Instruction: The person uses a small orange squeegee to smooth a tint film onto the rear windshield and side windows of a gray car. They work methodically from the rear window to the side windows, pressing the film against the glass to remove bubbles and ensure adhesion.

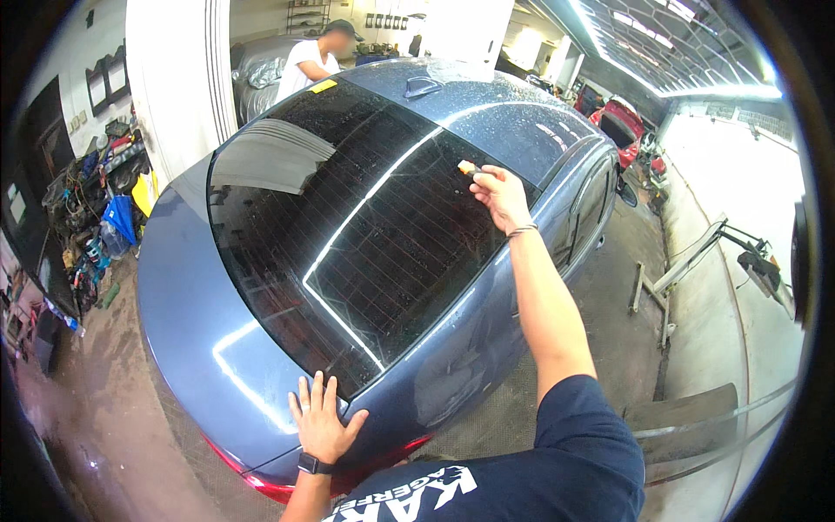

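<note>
A dark blue car (452, 357) fills the middle, its dark rear window (365, 209) marked with fine heater lines and water drops or specks. My right hand (502, 198) reaches over the upper right part of this glass. Its fingers are closed round a small tool with a pale orange-pink end (467, 167); its exact kind I cannot make out. My left hand (323, 424) lies flat with spread fingers on the bodywork at the lower corner of the window, with a dark watch (314, 464) on the wrist.
Beyond the car a person in a white shirt and dark cap (311, 63) leans at its far side, near a yellow piece (323, 85) on the glass edge. Cluttered tools (91, 217) line the left wall. A metal stand (665, 287) and a red car (618, 126) are at right.
</note>
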`<state>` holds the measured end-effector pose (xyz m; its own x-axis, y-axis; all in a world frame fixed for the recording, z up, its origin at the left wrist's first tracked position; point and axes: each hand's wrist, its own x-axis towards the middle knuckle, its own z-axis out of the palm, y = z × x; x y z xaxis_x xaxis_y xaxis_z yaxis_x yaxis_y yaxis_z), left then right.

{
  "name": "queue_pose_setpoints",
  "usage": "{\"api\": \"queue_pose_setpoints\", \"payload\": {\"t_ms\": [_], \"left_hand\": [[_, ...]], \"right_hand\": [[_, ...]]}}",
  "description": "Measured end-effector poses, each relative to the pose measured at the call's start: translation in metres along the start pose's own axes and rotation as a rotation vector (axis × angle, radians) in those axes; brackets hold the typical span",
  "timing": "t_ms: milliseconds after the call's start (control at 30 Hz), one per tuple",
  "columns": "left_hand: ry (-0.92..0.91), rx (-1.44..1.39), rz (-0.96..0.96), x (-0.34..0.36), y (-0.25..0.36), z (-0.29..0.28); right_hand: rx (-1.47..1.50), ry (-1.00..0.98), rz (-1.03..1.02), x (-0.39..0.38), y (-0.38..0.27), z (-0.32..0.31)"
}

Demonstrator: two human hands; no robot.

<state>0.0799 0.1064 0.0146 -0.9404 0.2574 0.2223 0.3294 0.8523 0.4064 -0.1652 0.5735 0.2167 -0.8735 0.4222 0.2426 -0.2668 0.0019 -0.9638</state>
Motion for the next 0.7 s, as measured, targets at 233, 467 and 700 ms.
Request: {"api": "queue_pose_setpoints", "payload": {"t_ms": [233,467,700], "left_hand": [[0.003,-0.059,-0.063,0.005,-0.003,-0.008],[-0.053,-0.066,-0.042,0.011,-0.008,-0.003],[-0.064,-0.055,-0.103,0.019,-0.005,-0.004]], "right_hand": [[-1.313,0.013,-0.254,0.024,-0.027,-0.046],[-1.503,-0.138,-0.263,0.063,-0.036,-0.046],[-1.546,-0.236,-0.202,0.194,-0.015,0.049]]}}
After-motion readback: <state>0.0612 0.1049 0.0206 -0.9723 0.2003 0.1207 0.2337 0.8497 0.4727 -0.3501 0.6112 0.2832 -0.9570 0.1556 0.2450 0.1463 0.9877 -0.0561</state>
